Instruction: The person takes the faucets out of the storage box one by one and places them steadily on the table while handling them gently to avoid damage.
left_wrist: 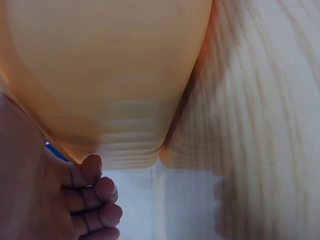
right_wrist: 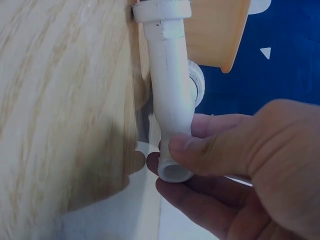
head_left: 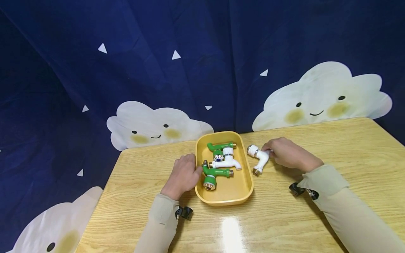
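Note:
My right hand (head_left: 287, 153) pinches a white plastic faucet (head_left: 262, 159) by its spout end, just right of the yellow tray (head_left: 224, 202). In the right wrist view, thumb and fingers close around the open spout of the white faucet (right_wrist: 170, 85), and its body stretches away over the wood. My left hand (head_left: 183, 172) holds the tray's left side, thumb at the rim; in the left wrist view its curled fingers (left_wrist: 107, 192) lie by the tray wall (left_wrist: 125, 75). Inside the tray lie a green faucet (head_left: 219, 146), a white faucet (head_left: 226, 163) and another green faucet (head_left: 218, 172).
The pale wooden table (head_left: 142, 196) carries the tray near its back edge. Behind it hangs a dark blue curtain (head_left: 205, 70) with clouds and small white triangles. A black strap mount (head_left: 184, 213) sits on the left wrist, and another mount (head_left: 302, 190) on the right.

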The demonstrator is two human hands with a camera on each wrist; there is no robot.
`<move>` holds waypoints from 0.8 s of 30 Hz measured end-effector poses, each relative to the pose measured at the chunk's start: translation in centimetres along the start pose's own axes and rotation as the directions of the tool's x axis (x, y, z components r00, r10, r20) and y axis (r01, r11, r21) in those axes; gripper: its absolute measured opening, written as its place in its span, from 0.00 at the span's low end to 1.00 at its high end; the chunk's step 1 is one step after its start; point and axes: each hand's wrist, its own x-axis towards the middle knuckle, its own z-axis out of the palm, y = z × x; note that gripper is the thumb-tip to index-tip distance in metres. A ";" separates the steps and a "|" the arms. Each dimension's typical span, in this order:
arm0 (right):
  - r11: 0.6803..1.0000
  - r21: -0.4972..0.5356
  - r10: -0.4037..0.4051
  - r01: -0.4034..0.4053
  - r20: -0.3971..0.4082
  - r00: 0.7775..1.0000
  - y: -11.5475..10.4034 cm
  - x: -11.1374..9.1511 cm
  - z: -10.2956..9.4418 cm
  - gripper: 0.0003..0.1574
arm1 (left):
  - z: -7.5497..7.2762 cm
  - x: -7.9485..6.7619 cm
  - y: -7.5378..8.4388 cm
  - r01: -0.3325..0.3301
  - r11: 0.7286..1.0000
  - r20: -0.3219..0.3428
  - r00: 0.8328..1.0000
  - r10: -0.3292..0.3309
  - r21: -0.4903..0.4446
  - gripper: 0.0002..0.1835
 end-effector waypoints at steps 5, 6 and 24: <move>1.000 0.000 -0.001 0.001 -0.004 1.000 0.0 0.0 0.1 0.21 | 0.0 0.0 0.0 0.000 1.000 0.002 1.000 0.000 -0.002 0.11; 1.000 -0.001 0.000 0.000 -0.005 1.000 0.0 0.1 0.2 0.21 | 0.0 0.0 0.0 0.000 1.000 0.001 1.000 0.000 -0.003 0.11; 1.000 -0.015 -0.018 0.017 -0.031 0.999 -0.1 0.2 0.7 0.20 | 0.0 0.0 -0.1 -0.003 1.000 -0.003 1.000 0.003 -0.019 0.10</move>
